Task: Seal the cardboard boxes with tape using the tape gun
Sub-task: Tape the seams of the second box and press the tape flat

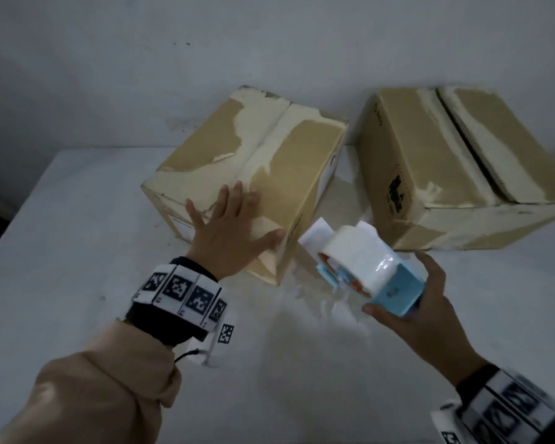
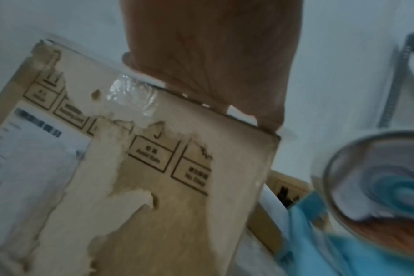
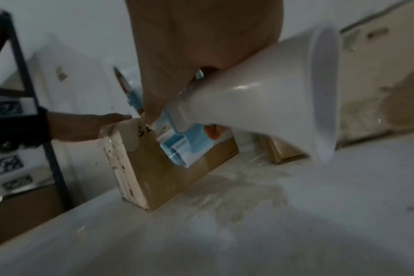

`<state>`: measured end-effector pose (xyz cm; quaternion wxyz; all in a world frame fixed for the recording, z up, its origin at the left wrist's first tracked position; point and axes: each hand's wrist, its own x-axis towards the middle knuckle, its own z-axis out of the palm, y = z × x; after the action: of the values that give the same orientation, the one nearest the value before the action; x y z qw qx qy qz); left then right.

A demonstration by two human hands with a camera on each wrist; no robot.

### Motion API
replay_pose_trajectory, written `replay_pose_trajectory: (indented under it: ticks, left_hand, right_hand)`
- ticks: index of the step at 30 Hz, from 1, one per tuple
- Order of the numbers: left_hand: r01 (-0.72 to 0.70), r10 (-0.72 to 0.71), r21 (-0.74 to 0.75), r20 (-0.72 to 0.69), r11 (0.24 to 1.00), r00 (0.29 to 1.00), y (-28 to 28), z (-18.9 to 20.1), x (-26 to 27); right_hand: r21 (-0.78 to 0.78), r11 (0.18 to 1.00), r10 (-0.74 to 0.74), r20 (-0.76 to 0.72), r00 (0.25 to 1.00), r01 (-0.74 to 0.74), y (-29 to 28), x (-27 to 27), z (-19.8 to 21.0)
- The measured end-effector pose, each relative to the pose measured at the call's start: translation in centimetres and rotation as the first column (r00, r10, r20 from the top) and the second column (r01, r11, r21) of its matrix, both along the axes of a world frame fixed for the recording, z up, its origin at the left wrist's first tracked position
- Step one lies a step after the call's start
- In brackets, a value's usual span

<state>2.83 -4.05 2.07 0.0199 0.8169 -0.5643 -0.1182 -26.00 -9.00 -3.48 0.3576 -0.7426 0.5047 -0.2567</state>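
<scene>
Left hand [image 1: 234, 225] flat, fingers spread, pressing top of near box [image 1: 253, 161] at its near right corner — holds nothing. Box sits mid-desk toward back edge, centre seam running from near end toward wall. Right hand [image 1: 430, 302] wraps blue tape gun [image 1: 369, 277] (white roll on top), in air just right of box, loose tape end pointing at it. Seam's near end lies left and slightly forward of gun — right hand does taping. Second box [image 1: 455, 168] at back right of desk [image 1: 77, 235], flaps apart.
</scene>
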Motion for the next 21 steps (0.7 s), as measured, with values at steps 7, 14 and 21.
replay_pose_trajectory:
  ticks: [7, 14, 21]
  left_hand:
    - [0.077, -0.074, -0.070, 0.040, 0.995, 0.996, 0.8, -1.3, -1.8]
    - [0.100, -0.087, -0.069, 0.167, 0.993, 0.982, 0.9, -1.3, -2.1]
    - [0.146, -0.147, 0.034, 0.049, 0.989, 0.988, 1.1, -0.6, -1.5]
  right_hand:
    - [-0.066, 0.996, 0.057, -0.112, 0.992, -0.065, 0.2, 1.7, -1.4]
    - [-0.177, 0.961, 0.166, -0.248, 0.955, -0.213, -1.3, 2.1, -5.6]
    - [-0.196, 0.917, 0.241, -0.421, 0.875, -0.347, -1.3, 1.2, -6.6]
